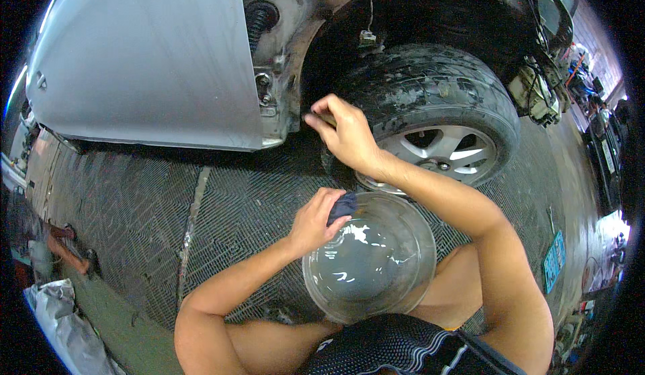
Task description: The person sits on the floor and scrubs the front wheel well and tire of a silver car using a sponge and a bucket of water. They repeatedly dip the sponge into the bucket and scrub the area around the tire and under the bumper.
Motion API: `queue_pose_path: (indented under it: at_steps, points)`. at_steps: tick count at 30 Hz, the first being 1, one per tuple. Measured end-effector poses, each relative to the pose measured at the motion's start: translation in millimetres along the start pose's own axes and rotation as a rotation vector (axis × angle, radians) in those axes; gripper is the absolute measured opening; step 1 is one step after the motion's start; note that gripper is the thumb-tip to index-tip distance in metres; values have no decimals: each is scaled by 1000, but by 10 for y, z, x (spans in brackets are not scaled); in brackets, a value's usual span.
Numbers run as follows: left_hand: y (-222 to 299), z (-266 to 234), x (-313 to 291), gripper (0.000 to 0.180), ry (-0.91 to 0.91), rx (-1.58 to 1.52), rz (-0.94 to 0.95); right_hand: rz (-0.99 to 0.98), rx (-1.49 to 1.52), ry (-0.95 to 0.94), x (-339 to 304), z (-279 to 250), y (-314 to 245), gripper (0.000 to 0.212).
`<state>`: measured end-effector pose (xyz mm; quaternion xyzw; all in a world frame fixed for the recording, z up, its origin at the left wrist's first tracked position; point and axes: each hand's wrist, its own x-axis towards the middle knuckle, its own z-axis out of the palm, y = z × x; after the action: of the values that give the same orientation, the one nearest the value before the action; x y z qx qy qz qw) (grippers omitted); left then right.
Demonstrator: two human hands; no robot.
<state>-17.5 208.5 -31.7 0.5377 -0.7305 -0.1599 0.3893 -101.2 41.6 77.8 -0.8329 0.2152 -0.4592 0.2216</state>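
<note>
My left hand (313,222) is closed around a bunched dark blue cloth (343,205) at the far left rim of a clear round tub (310,286). Cloudy, greyish water (353,257) fills part of the tub, with light glinting off it. Higher up, my right hand (346,133) is raised between the car's wheel arch and its front tyre (437,83), thumb and fingers curled together. Something small may be in that pinch, but I cannot make it out. Just left of those fingertips is the bare body edge behind the grey car door (154,66).
Under the arch a wire with a white connector (367,37) hangs above the tyre. A silver alloy rim (443,150) faces me. Ridged dark flooring (235,207) lies below. Crumpled silver sheeting (60,321) is at lower left, a blue flat item (553,262) at right.
</note>
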Motion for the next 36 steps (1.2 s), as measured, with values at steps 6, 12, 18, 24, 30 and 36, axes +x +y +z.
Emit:
queue_pose_path:
  at_steps: [6, 12, 18, 24, 30, 36]
  points:
    - [-32, 22, -23, 62, 3, 28, 6, -605, -586, 388, 1138, 21, 47, 37]
    - [-96, 16, -32, 61, 26, 0, 41, -929, -752, 301, 1354, 315, 199, 17]
    - [-104, 27, -52, 61, 24, 0, 33, -832, -674, 369, 1536, -113, -135, 9]
    - [-76, 32, -26, 61, 0, 7, 37, -721, -882, 180, 1269, 426, 61, 16]
    - [-92, 1, -55, 58, 19, 37, 65, -651, -704, 369, 1274, 291, -229, 15]
    - [-65, 14, -11, 60, -10, 27, 81, -388, -596, 413, 771, 671, 253, 27]
